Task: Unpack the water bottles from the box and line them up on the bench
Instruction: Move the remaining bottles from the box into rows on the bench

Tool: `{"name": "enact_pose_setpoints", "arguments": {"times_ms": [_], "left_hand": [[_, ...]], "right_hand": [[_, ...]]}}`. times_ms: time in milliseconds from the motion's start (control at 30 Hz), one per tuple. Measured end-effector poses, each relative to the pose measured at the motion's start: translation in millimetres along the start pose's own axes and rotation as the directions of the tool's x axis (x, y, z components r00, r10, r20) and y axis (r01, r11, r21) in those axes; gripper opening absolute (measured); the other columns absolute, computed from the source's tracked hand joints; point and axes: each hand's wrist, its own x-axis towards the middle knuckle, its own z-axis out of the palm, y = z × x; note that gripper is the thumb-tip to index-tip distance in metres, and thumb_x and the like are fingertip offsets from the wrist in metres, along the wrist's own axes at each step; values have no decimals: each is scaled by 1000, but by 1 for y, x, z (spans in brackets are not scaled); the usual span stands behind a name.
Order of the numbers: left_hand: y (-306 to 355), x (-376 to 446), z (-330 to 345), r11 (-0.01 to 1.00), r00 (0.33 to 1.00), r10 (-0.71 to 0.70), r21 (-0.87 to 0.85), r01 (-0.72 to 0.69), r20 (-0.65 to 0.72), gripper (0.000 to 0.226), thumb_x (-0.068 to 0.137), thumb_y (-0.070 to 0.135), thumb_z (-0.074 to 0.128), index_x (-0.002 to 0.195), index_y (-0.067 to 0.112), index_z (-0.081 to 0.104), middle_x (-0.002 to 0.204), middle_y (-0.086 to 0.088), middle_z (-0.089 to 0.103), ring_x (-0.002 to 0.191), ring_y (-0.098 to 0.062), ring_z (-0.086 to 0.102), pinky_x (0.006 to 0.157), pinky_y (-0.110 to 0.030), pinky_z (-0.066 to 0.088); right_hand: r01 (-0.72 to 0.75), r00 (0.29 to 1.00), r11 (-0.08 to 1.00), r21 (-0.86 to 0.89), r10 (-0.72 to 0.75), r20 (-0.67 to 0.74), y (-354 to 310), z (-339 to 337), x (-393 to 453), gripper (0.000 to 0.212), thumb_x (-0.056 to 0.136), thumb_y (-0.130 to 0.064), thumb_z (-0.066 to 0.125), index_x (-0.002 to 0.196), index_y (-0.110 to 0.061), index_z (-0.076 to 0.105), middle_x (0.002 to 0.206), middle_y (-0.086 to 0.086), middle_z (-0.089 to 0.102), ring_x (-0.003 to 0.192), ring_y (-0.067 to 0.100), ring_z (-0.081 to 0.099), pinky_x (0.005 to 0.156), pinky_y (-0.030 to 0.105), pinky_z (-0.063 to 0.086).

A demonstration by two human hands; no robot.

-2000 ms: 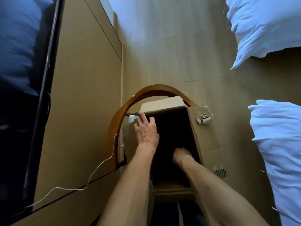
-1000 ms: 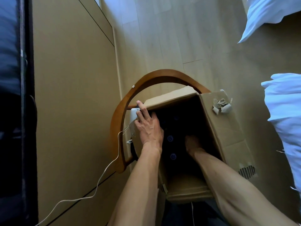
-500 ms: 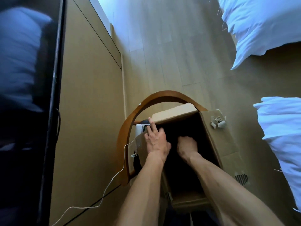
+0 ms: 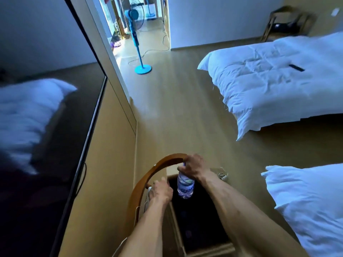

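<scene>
- The water bottle was clear plastic with a white and blue label.
- The box was plain brown cardboard, dark inside.
- The curved chair back was warm brown wood.
- The duvets were white.
- The standing fan was bright blue.
- The floor was pale wood planks.

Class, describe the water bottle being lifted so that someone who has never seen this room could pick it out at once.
Find the open cardboard box at the bottom centre, beside the curved wooden chair back. Just above its dark opening hangs a clear bottle, gripped at the cap by the right hand. It alone is out of the box; the others show only as dim caps inside.
</scene>
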Motion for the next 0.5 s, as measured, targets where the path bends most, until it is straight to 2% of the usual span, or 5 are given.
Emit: {"name": "enact_pose_setpoints", "arguments": {"times_ms": [100, 167, 267, 333, 500], "left_hand": [[4, -8, -20, 949, 995, -100, -303, 89, -22, 34, 96, 38, 46, 119, 14, 59, 119, -13, 65, 107, -32, 61, 91, -39, 49], [2, -14, -31, 815, 985, -173, -564, 133, -19, 43, 98, 43, 44, 115, 9, 63, 121, -16, 65, 105, -32, 60, 89, -36, 46], [-4, -25, -48, 312, 960, -229, -922, 230, 162, 43, 98, 46, 45, 97, 8, 65, 110, -14, 67, 83, -27, 61, 69, -32, 44], [-8, -36, -61, 42, 952, -132, -958, 285, 277, 44, 98, 46, 39, 97, 7, 60, 99, -11, 68, 68, -27, 62, 57, -27, 46], [-8, -65, -70, -80, 974, -117, -980, 184, 192, 36, 84, 32, 33, 105, 11, 53, 76, -12, 52, 57, -25, 43, 48, -21, 27]], "right_hand": [[49, 996, 997, 60, -44, -79, -28, -19, -5, 34, 68, -44, 58, 72, -12, 68, 70, 9, 68, 69, 29, 63, 57, 24, 36], [92, 987, 991, 95, -78, -141, -45, -30, -9, 40, 63, -47, 53, 69, -10, 67, 66, 10, 65, 65, 29, 60, 54, 25, 35], [172, 962, 974, 150, -133, -239, -69, -51, -15, 41, 59, -46, 51, 65, -7, 63, 60, 14, 56, 59, 31, 52, 54, 28, 38], [232, 941, 956, 182, -173, -289, -83, -67, -20, 38, 59, -45, 53, 63, -9, 63, 59, 14, 55, 57, 28, 51, 55, 28, 40], [282, 906, 928, 245, -173, -386, -108, -94, -32, 37, 65, -44, 59, 56, -8, 56, 47, 7, 47, 49, 24, 46, 49, 27, 33]]}}
